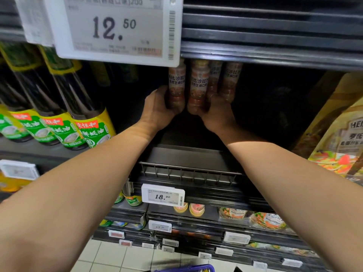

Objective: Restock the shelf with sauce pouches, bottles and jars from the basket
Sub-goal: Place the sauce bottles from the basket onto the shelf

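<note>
Both bare arms stretch forward and up, converging at the hands. The left hand [157, 107] curls its fingers around something, palm turned inward; the right hand [218, 112] mirrors it just beside, fingers likewise wrapped in a grip

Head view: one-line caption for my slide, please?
Both hands, left and right, push salad dressing bottles deep onto the dark shelf.

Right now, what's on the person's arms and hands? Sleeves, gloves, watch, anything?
Both forearms are bare as far as the picture shows: no sleeves, no gloves, no watch or wristband. The left hand shows nothing worn. The right hand may have a thin ring on one finger, but it is too small and dim to be sure. No markings visible on either arm.
</note>
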`<state>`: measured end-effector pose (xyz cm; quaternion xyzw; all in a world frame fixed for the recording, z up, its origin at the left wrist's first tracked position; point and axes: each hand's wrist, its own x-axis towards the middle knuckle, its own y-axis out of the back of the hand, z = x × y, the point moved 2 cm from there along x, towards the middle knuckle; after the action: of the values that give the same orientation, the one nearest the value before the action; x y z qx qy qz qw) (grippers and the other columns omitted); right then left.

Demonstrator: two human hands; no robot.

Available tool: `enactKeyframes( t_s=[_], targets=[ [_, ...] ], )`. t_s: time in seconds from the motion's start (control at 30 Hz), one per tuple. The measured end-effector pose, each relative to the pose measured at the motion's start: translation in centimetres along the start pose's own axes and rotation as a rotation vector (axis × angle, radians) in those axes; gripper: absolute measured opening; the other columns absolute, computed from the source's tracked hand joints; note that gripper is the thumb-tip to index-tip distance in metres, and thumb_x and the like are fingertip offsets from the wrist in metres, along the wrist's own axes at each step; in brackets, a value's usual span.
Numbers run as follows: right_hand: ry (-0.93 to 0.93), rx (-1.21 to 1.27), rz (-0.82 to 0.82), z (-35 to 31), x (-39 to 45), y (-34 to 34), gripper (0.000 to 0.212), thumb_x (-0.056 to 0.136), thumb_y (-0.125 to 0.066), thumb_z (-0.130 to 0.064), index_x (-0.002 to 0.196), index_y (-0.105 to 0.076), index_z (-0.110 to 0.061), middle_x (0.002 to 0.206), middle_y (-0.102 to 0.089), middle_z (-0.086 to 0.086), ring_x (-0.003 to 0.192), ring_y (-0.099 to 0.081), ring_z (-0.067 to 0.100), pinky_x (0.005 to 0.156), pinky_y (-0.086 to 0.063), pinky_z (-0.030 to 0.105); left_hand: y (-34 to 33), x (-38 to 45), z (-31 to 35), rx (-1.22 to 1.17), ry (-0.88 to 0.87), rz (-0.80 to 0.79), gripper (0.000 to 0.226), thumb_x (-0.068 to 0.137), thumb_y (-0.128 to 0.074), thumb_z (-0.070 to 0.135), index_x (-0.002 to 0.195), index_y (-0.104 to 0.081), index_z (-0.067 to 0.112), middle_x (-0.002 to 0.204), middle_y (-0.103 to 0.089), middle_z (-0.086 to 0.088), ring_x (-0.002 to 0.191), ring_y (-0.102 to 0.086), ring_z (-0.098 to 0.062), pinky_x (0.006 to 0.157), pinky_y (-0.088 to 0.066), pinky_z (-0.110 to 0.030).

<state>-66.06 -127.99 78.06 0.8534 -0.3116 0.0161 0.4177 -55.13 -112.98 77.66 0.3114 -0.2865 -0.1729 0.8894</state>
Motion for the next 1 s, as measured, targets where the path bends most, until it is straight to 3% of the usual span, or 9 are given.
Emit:
enactKeyframes(
  t_s=[0.23,0.33,0.5,0.6,0.73,0.87,0.93,1.0],
  targets=[
    [0.011,0.013,-0.017,0.5,0.3,-0.5,0.049,0.094,-0.066,-0.020,0.141,-0.053,-0.017,0.143,-0.057,0.008,0.131,-0.053,0.028,0.110,-0.043,0.039,-0.4,0.4,-0.6,-0.029,0.029,-0.002,0.063,0.072,-0.089,0.038,0.125,-0.064,0.016,0.119,-0.071,-0.003,0.107,-0.068,-0.018,0.092,-0.054,-0.032],
    [-0.001,0.027,-0.021,0.8,0.3,-0.7,0.046,0.095,-0.065,-0.022,0.139,-0.053,-0.019,0.139,-0.060,0.008,0.128,-0.055,0.029,0.106,-0.045,0.036,-0.7,0.5,-1.1,-0.105,0.051,-0.010,0.062,0.070,-0.090,0.041,0.122,-0.065,0.019,0.114,-0.072,0.004,0.101,-0.069,-0.011,0.088,-0.055,-0.025],
    [-0.002,0.049,-0.065,0.6,-0.6,0.0,0.054,0.092,-0.069,-0.037,0.141,-0.053,-0.019,0.140,-0.060,0.004,0.129,-0.056,0.024,0.106,-0.046,0.037,-0.6,0.0,-1.3,-0.210,0.084,-0.050,0.067,0.061,-0.089,0.044,0.118,-0.061,0.023,0.112,-0.071,0.006,0.102,-0.069,-0.010,0.092,-0.056,-0.031],
    [-0.081,-0.023,-0.048,0.9,-2.1,1.5,0.054,0.090,-0.071,-0.042,0.137,-0.056,-0.020,0.135,-0.063,0.002,0.125,-0.059,0.023,0.097,-0.042,0.023,0.1,-1.0,-1.7,-0.265,0.117,-0.039,0.057,0.064,-0.089,0.038,0.110,-0.056,0.028,0.096,-0.063,0.017,0.094,-0.065,-0.002,0.081,-0.048,-0.013],
    [-0.184,-0.194,-0.056,0.3,-4.4,4.2,0.048,0.090,-0.068,-0.034,0.134,-0.059,-0.020,0.135,-0.062,0.002,0.125,-0.058,0.024,0.094,-0.039,0.021,1.6,-2.1,-2.2,-0.259,0.197,-0.103,0.037,0.079,-0.083,0.019,0.107,-0.059,0.024,0.092,-0.061,0.013,0.097,-0.063,-0.014,0.090,-0.047,-0.025],
    [-0.312,-0.339,-0.154,-0.8,-7.7,6.6,0.036,0.093,-0.062,-0.035,0.124,-0.068,-0.017,0.137,-0.061,0.004,0.123,-0.056,0.026,0.093,-0.039,0.023,3.5,-3.6,-1.9,-0.359,0.225,-0.170,0.021,0.084,-0.078,0.018,0.094,-0.064,0.029,0.087,-0.063,0.013,0.085,-0.061,-0.007,0.073,-0.043,-0.018],
    [-0.335,-0.432,-0.122,-1.2,-10.5,7.8,0.037,0.095,-0.060,-0.038,0.119,-0.071,-0.012,0.129,-0.065,0.012,0.118,-0.058,0.032,0.091,-0.041,0.028,4.3,-4.8,-1.5,-0.436,0.214,-0.220,0.016,0.086,-0.076,0.019,0.094,-0.066,0.029,0.087,-0.066,0.009,0.085,-0.062,-0.010,0.072,-0.045,-0.020],
    [-0.346,-0.378,-0.006,-1.6,-13.6,8.9,0.031,0.092,-0.064,-0.039,0.110,-0.073,-0.016,0.111,-0.072,0.009,0.108,-0.064,0.028,0.089,-0.046,0.028,5.3,-6.3,-1.2,-0.493,0.198,-0.249,0.014,0.086,-0.074,0.019,0.094,-0.068,0.029,0.091,-0.070,0.004,0.091,-0.066,-0.014,0.080,-0.051,-0.027]
  ],
)
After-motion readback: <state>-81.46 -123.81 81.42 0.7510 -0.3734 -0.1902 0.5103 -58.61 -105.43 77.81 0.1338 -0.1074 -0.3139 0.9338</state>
